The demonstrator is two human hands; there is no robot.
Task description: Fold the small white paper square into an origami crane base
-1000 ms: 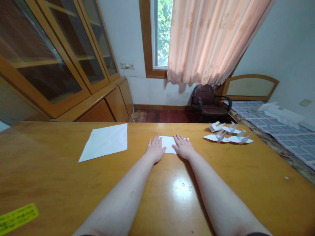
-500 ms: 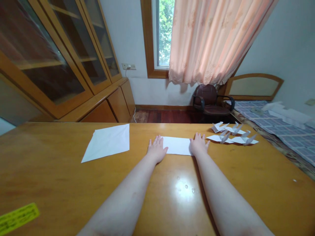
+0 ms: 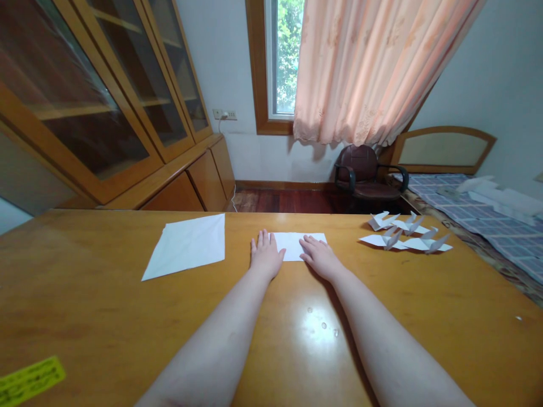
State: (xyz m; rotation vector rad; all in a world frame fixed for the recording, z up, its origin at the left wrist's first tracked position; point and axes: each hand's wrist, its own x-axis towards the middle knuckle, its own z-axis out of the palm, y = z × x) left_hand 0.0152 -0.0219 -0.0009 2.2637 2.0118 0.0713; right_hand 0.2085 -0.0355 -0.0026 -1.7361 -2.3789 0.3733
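A white rectangular piece of paper [image 3: 292, 249] lies flat on the wooden table, between and partly under my hands. My left hand [image 3: 266, 255] rests palm down over its left end, fingers stretched out and pointing away from me. On the right part of the paper lies my right hand [image 3: 320, 256], its fingers extended and slanting to the left. Both palms hide some of the sheet. Off to the left is a larger white sheet of paper [image 3: 189, 247], flat and four-sided. Several folded white paper cranes [image 3: 392, 242] stand in a group to the right.
The wooden table [image 3: 127, 333] carries a yellow label [image 3: 31, 380] at its near left. Beyond it are a glass-doored cabinet [image 3: 153, 169], a brown armchair [image 3: 365, 169] and a bed [image 3: 458, 195]. A small white scrap [image 3: 518, 317] lies near the right edge.
My right hand has slid left from the paper's right end onto its surface, uncovering the right corner. My left hand has shifted slightly left. The view has moved a little.
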